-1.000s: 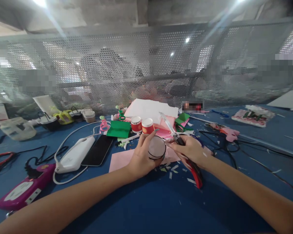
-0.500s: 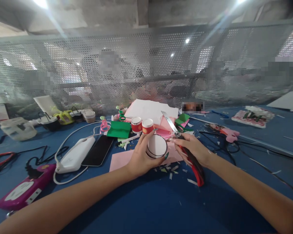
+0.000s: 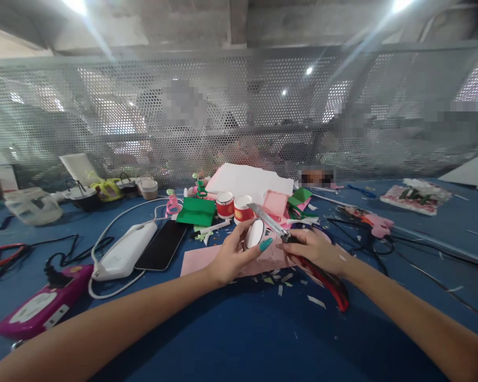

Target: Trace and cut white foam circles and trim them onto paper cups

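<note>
My left hand (image 3: pixel 235 252) is closed around a small round white-topped piece (image 3: pixel 255 234) with a dark rim, tilted on its edge; its side is mostly hidden by the fingers. In my right hand (image 3: pixel 316 249) is a utility knife (image 3: pixel 338 294) with a red and black handle. Its long metal blade (image 3: pixel 267 218) points up and left, just beyond the round piece; whether they touch I cannot tell. Two small red and white drums (image 3: pixel 224 205) stand behind my hands. Pink paper (image 3: pixel 201 261) lies beneath them, with paper scraps (image 3: pixel 281 290) at its front edge.
Left of my hands lie a black phone (image 3: pixel 162 245), a white power bank (image 3: pixel 128 249) with a cable and a purple power strip (image 3: pixel 43 307). A green paper piece (image 3: pixel 196 211) and white sheets (image 3: pixel 250 178) are behind. A pink glue gun (image 3: pixel 376 223) rests at right.
My left hand has turned the round piece from facing me to a slanted, narrower view. The knife has tipped further left, its blade lower and closer to the piece.
</note>
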`<state>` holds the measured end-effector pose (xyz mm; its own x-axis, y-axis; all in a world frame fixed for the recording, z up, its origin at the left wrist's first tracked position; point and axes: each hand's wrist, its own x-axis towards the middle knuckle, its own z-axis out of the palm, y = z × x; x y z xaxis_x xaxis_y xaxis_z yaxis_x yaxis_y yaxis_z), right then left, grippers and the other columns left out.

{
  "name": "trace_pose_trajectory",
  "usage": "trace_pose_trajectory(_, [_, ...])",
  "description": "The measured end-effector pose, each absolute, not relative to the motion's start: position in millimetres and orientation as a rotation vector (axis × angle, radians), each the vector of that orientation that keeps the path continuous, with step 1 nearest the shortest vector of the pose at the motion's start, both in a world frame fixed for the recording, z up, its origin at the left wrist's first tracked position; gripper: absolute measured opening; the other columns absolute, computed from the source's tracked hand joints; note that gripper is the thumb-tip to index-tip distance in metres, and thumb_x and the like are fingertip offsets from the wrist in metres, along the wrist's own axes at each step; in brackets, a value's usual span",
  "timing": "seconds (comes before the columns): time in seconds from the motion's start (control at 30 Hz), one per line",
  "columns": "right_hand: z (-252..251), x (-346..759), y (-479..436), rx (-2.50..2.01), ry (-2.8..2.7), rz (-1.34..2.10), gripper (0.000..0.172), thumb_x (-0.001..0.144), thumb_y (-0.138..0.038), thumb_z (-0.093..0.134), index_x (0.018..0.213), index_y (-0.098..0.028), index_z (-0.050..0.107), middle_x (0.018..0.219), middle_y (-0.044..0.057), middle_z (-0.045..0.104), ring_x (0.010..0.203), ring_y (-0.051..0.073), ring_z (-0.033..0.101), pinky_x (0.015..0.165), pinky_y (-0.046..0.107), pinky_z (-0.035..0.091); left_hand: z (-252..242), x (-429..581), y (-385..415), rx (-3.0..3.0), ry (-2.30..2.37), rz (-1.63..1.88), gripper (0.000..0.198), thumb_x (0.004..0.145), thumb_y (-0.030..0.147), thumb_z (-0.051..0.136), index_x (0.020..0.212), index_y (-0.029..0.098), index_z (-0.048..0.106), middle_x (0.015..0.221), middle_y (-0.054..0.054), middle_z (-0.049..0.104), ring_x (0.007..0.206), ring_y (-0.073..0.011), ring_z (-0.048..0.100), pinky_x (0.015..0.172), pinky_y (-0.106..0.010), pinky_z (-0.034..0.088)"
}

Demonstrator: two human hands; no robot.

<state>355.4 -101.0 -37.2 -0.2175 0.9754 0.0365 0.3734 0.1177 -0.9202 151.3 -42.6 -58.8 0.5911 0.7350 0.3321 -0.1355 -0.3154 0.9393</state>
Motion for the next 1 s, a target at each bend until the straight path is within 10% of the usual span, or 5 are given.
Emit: trace_pose_trajectory(1.0, [-35.5, 350.9, -106.2, -1.311, -1.715, 1.159, 0.017, 0.078, -0.037, 0.054, 0.081, -0.021, 0.053, 0.044, -0.007, 0.050, 0.037, 0.009, 0.042, 0.041, 0.022, 0.032, -54.4, 153.5, -42.3, 1.661, 0.384, 0.778, 0.047, 0.080, 0.040, 0.068, 0.121, 0.017, 0.061, 0.126, -0.012, 0.061, 0.117, -0.0281, 0.055, 0.099, -0.039, 0.045])
